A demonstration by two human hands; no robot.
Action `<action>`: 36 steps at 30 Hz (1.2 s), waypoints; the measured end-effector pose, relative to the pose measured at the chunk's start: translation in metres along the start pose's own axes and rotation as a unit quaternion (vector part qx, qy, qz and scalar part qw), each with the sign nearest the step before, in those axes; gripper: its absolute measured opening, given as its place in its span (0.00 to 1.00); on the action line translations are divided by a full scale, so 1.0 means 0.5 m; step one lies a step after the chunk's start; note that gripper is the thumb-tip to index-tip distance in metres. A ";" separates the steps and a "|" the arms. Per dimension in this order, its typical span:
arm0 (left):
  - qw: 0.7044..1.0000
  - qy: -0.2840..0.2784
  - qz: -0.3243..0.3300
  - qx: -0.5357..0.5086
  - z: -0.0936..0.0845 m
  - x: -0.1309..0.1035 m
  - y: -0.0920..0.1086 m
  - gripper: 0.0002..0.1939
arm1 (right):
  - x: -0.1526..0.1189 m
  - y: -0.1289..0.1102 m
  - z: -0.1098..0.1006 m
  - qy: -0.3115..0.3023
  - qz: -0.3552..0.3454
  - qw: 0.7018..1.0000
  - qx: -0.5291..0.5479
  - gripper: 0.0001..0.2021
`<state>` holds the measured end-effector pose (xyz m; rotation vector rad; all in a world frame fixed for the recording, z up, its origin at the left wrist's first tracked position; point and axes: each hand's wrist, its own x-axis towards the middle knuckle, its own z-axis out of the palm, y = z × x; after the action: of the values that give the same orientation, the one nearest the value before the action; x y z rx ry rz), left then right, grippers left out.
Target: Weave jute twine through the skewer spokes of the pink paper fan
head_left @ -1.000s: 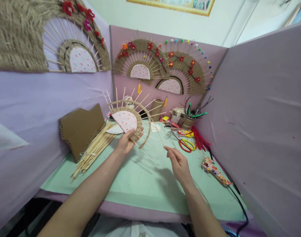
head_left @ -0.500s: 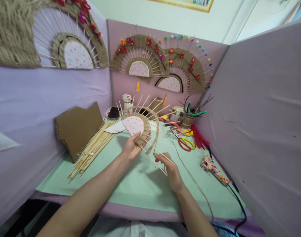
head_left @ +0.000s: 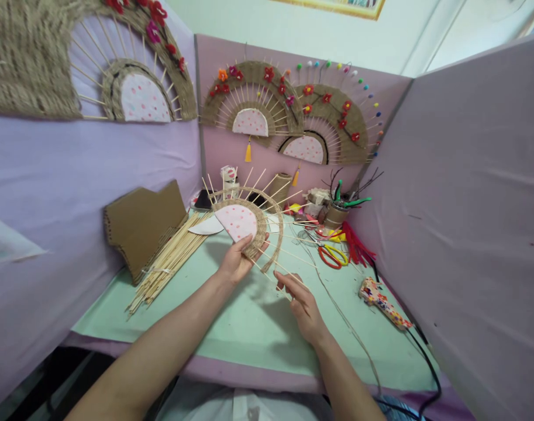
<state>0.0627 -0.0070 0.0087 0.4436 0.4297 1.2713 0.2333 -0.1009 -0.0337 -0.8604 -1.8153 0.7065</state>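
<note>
A half-round fan (head_left: 238, 221) of thin sticks and woven twine, with a pink spotted cloth centre, is held up over the table, tilted. My left hand (head_left: 240, 260) grips its lower edge, thumb on the front and fingers behind. An outer band of twine (head_left: 279, 234) curves across the sticks and ends near the lowest ones. Close to that end, my right hand (head_left: 299, 298) is closed with fingertips pinched beside the lowest sticks (head_left: 288, 272). What lies between these fingertips is too small to make out.
A bundle of sticks (head_left: 168, 263) and brown cardboard (head_left: 144, 225) lie left. Scissors (head_left: 332, 256), red pipe cleaners (head_left: 357, 242) and a patterned glue gun (head_left: 383, 301) with a black cable are right. Loose twine (head_left: 345, 321) crosses the table. Finished fans (head_left: 251, 88) hang behind.
My right hand's fingers have curled in and closed by the lowest sticks. My left hand keeps hold of the fan in nearly the same place. The view has shifted slightly.
</note>
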 end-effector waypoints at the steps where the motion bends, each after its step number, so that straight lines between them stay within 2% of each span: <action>1: 1.000 0.002 0.003 0.003 0.000 0.000 0.001 0.18 | 0.000 0.002 0.000 0.004 0.001 1.000 0.001 0.28; 8: 0.999 0.019 0.036 0.021 -0.001 0.003 0.004 0.22 | -0.002 0.010 0.005 0.049 0.023 0.998 -0.019 0.22; 14: 0.995 0.011 0.094 0.025 0.000 0.001 0.010 0.26 | -0.016 0.003 0.023 0.148 0.088 0.978 -0.120 0.14; 21: 0.991 0.011 0.132 0.034 0.010 -0.002 0.011 0.24 | -0.033 -0.023 0.045 0.194 0.076 0.962 -0.174 0.13; 24: 0.991 0.028 0.128 0.025 0.023 -0.002 0.002 0.24 | -0.031 -0.031 0.060 0.171 0.059 0.970 -0.163 0.15; 28: 0.994 0.023 0.106 -0.013 0.048 -0.006 -0.016 0.22 | -0.025 -0.032 0.081 0.145 0.051 0.975 -0.161 0.17; 33: 0.994 0.056 0.035 -0.083 0.067 -0.024 -0.042 0.16 | -0.028 -0.027 0.078 0.169 0.038 0.975 -0.140 0.15; 36: 0.992 0.061 -0.006 -0.107 0.068 -0.038 -0.057 0.15 | -0.030 -0.023 0.064 0.188 0.073 0.974 -0.108 0.12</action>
<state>0.0996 -0.0350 0.0231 0.1814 0.3929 1.3207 0.2049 -0.1229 -0.0442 -1.1945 -1.5142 0.4048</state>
